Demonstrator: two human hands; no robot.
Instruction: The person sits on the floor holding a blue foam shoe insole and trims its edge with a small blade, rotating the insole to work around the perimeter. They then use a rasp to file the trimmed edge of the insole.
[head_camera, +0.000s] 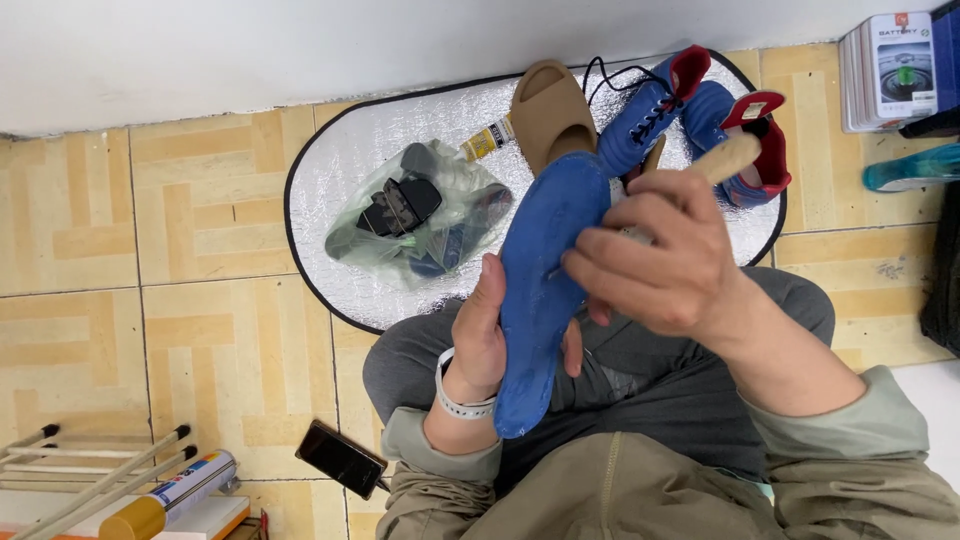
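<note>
1. Head view looks straight down at a seated person's lap, where the left hand (480, 335) cradles a long blue foam shoe insole (540, 290) from its left edge, fingers curled behind it and thumb along the rim; the insole is tilted with its heel end low over the knee and its toe end up by the shoes, so its flat face is turned up toward the other hand.
2. The right hand (655, 265) is closed around a tan wooden brush handle (728, 157), fingers wrapped tight and knuckles pressed over the insole's upper half; the working end is hidden under the hand, so I cannot tell what touches the blue surface.
3. A white band (458, 402) sits on the left wrist, above a khaki sleeve.
4. A silver oval reflective mat with a black edge (330, 170) lies on the yellow patterned tile floor (100, 230), apparently as a clean surface that keeps the gear off the tiles.
5. On the mat, just beyond the insole's toe, rest a pair of blue lace-up sports shoes with red lining (700, 105) and a tan moulded foam slide (550, 110), all within easy reach of the hands.
6. A clear plastic bag holding dark items (420, 215) lies on the mat's left half, with a small yellow-labelled tube (487, 140) just beside it.
7. A black phone (340, 458) lies on the tiles near the left knee, well apart from the mat.
</note>
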